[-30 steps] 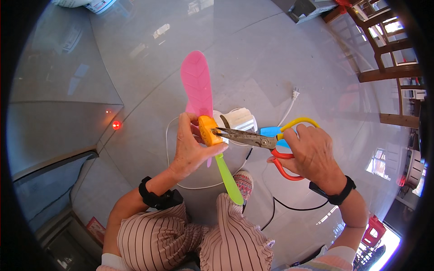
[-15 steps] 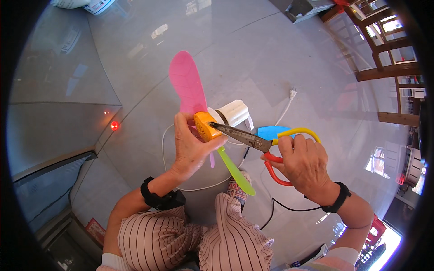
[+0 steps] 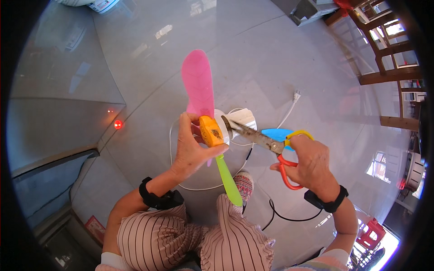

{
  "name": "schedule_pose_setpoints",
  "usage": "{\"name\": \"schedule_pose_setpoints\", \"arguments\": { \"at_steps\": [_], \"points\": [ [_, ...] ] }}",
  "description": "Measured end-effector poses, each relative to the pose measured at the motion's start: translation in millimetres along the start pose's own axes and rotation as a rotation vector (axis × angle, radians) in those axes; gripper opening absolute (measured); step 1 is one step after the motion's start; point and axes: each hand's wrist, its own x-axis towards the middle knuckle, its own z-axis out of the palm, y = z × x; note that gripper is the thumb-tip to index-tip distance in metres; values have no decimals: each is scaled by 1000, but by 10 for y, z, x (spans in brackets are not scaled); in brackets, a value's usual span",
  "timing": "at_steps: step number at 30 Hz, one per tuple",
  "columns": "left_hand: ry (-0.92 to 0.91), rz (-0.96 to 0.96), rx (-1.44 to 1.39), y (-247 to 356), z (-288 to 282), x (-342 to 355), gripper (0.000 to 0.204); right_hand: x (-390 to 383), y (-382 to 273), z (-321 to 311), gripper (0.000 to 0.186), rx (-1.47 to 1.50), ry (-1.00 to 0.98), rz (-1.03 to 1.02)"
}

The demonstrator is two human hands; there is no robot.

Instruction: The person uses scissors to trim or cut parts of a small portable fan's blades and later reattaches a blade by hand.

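My left hand grips the orange hub of a small fan, fingers and thumb closed round its edges. A dark worn patch marks the hub's face. A long pink blade points away from me, and a green blade points down towards my knees. Beyond the hub is the fan's white body; a blue blade-shaped piece shows to its right. My right hand holds scissors with red and yellow handles. Their stained blades are slightly parted, tips by the white body, apart from the orange face.
A white cord with a plug lies on the grey floor and loops round below the fan. A black cable curls near my right wrist. My patterned shoe is below the green blade. Wooden furniture stands at the right.
The scissors have drawn off the orange hub's face and shifted right with my right hand. My left hand has moved the fan slightly right, turning the pink and green blades a little.
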Motion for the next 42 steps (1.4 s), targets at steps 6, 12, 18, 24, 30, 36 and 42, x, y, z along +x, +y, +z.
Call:
{"name": "schedule_pose_setpoints", "arguments": {
  "at_steps": [6,12,18,24,30,36,42],
  "points": [
    [-15,-6,6,5,-66,29,65,-51,-99,113,56,-48,-41,14],
    [-38,40,65,1,-62,52,65,29,-139,145,57,-38,-65,17],
    [-32,31,82,24,-84,60,66,56,-158,202,58,-51,-67,-18],
    [-66,58,73,12,-111,84,66,68,-127,226,58,-50,-74,-30],
    [-150,50,2,-38,-168,121,66,118,-57,209,54,-115,-134,-62],
    [-210,44,4,-43,-193,141,67,218,91,143,54,-83,-167,-133],
    [-239,25,7,-35,-209,166,68,253,141,181,56,-71,-130,-158]
  ]
}}
